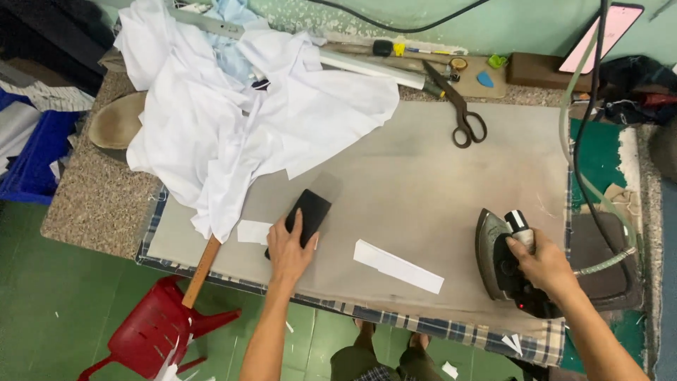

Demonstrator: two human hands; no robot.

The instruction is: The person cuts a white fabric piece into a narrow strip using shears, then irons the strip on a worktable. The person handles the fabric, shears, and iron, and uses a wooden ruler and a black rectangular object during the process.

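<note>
Now my left hand [290, 247] lies flat, pinning a black rectangular pad [303, 215] to the padded counter [423, 190]; my right hand [541, 264] grips the grey steam iron's [497, 257] handle.

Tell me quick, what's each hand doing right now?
Left hand: laid flat, fingers open, on the black block.
Right hand: closed around the handle of the iron.
</note>
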